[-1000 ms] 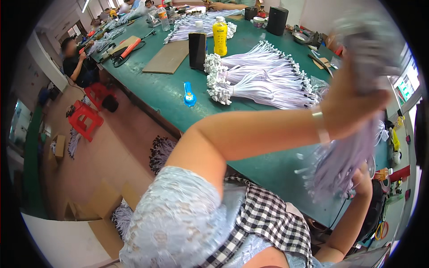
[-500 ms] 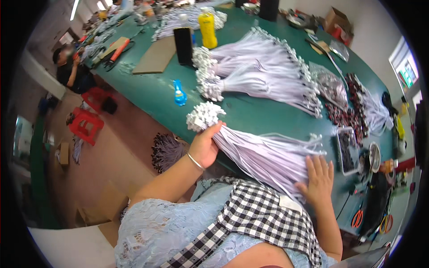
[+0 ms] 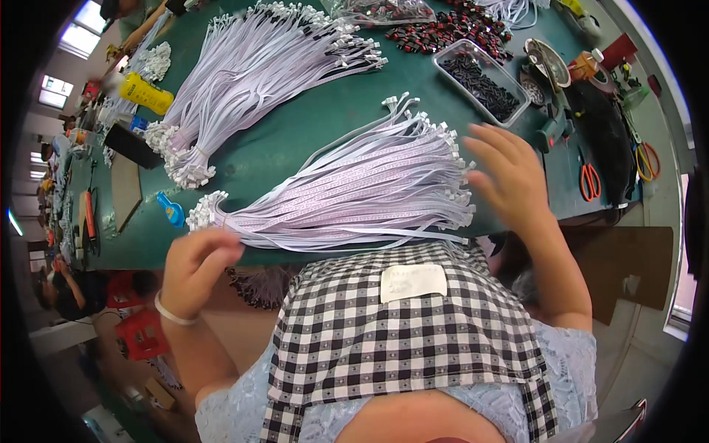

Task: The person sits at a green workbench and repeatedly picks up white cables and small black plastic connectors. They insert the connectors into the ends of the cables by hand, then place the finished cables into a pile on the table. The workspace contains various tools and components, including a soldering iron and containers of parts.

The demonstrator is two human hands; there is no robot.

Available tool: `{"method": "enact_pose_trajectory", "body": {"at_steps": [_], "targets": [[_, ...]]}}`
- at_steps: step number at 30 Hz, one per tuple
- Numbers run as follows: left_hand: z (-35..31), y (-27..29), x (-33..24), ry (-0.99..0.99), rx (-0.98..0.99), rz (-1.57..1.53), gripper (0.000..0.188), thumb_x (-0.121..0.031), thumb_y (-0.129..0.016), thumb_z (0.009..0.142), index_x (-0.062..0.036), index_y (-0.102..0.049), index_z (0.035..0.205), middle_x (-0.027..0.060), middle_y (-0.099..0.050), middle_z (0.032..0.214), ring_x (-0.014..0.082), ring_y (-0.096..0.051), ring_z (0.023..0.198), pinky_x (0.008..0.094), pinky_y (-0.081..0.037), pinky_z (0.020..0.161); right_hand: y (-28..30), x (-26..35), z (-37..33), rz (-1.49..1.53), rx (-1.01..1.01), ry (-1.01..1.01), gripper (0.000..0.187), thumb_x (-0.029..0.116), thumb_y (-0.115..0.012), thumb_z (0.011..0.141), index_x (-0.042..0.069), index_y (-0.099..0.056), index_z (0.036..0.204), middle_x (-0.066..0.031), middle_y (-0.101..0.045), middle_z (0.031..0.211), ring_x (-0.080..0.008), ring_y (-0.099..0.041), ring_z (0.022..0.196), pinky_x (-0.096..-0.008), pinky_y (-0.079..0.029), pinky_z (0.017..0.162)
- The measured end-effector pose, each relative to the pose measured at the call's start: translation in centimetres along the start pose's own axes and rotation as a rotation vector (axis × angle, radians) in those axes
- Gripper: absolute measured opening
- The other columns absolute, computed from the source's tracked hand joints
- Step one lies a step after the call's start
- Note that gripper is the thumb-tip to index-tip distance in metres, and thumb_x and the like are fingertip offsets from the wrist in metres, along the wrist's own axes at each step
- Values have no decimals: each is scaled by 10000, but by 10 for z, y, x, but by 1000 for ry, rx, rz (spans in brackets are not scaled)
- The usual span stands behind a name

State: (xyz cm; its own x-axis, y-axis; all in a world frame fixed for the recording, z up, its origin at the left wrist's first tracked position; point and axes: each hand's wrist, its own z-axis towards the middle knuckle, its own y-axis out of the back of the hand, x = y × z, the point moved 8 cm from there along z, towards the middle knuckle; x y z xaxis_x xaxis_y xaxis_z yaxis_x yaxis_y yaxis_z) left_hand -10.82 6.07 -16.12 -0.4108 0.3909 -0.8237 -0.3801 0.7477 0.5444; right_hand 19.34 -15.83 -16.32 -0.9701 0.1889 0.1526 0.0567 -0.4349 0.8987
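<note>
A bundle of flat white cables [image 3: 340, 188] with small white connectors at both ends lies along the table's near edge. It is gathered at the left and fanned out to the right. My left hand [image 3: 196, 269] is just below the gathered end, fingers loosely bent and slightly blurred, with no cable seen in it. Spread open, my right hand [image 3: 509, 177] hovers beside the connectors at the fanned end, holding nothing. Farther back at the left, a larger pile of similar white cables [image 3: 251, 81] is spread on the table.
On the green table [image 3: 332, 111] are a tray of small black parts [image 3: 480, 85], red-and-black pieces [image 3: 454, 33], orange-handled scissors [image 3: 589, 181], a blue tool [image 3: 170, 210], a dark phone [image 3: 133, 145] and a yellow bottle [image 3: 146, 94]. Another person's arm [image 3: 144, 26] shows at the far left.
My left hand has let go of the cable bundle's gathered end. My right hand has lifted off the cables and is beside their right end. The bundle lies flatter, and the view has shifted.
</note>
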Motion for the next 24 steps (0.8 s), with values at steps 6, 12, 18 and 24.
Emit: {"method": "enact_pose_trajectory", "body": {"at_steps": [6,12,18,24], "targets": [[96,-83,-16,-472,-1,711,520,-292,-586,820,-60,-489,1275,180,-502,1256,367,-453,1161,430,-337,1001,-71,30,29,-65,220,57,597,503,-595,791,167,-507,1277,-121,-436,1358,-336,-426,1226,-435,-392,956],[62,-106,-14,-405,154,616,546,-363,-526,841,-83,-471,1306,170,-483,1269,355,-454,1126,439,-336,983,-41,26,-20,-4,406,11,530,472,-626,767,148,-576,1182,-120,-517,1256,-297,-489,1151,-414,-418,905],[106,-107,-26,-216,118,242,313,-213,-556,875,-33,-508,1127,170,-616,982,318,-598,874,367,-468,790,-11,29,66,77,-119,301,288,380,-597,818,102,-660,853,-69,-624,852,-266,-591,864,-385,-432,816],[123,-132,-24,-119,356,425,313,-251,-553,872,-47,-537,1109,168,-619,999,337,-592,924,379,-462,799,-79,15,43,-79,640,-30,278,362,-638,775,101,-643,870,-32,-612,980,-244,-569,930,-407,-449,776]]}}
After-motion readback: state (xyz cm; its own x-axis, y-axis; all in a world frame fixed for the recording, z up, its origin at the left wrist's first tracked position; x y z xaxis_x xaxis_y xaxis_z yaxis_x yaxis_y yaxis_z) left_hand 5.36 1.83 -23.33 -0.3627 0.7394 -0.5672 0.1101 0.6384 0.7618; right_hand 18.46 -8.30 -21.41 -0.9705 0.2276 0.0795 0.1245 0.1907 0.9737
